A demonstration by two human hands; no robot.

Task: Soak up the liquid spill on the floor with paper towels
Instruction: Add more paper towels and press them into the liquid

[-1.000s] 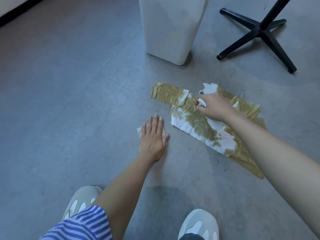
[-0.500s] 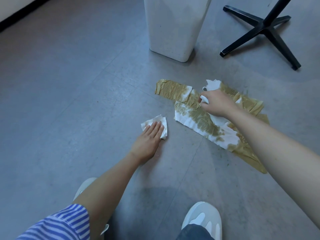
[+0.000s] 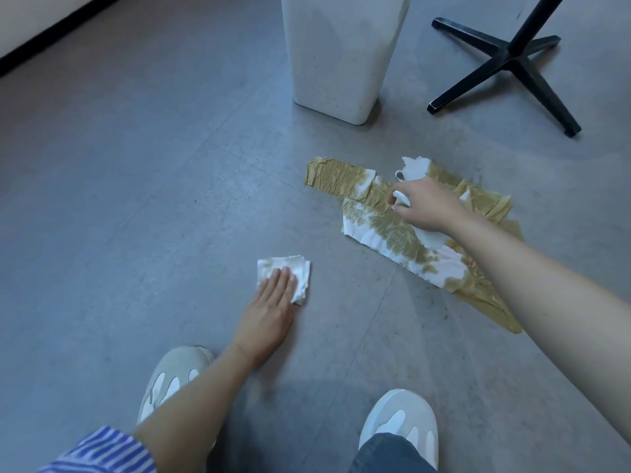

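Note:
Several paper towels [image 3: 386,230] lie spread on the grey floor, soaked yellow-brown, with some white patches left. My right hand [image 3: 426,208] rests on top of them, its fingers closed around a white paper towel [image 3: 415,169] whose torn end sticks out past the knuckles. To the left, a small folded white paper towel [image 3: 297,273] lies dry on the floor. My left hand [image 3: 269,308] lies flat, with its fingertips pressing on that towel's near edge.
A white bin [image 3: 338,52] stands just beyond the spill. A black cross-shaped table base [image 3: 508,66] is at the back right. My two pale shoes [image 3: 170,380] [image 3: 401,425] stand on the floor close to me. A dark skirting edge [image 3: 51,32] runs at the far left.
My left hand has slid back toward me, uncovering most of the small folded towel it was lying on. My right hand stays on the soaked towels.

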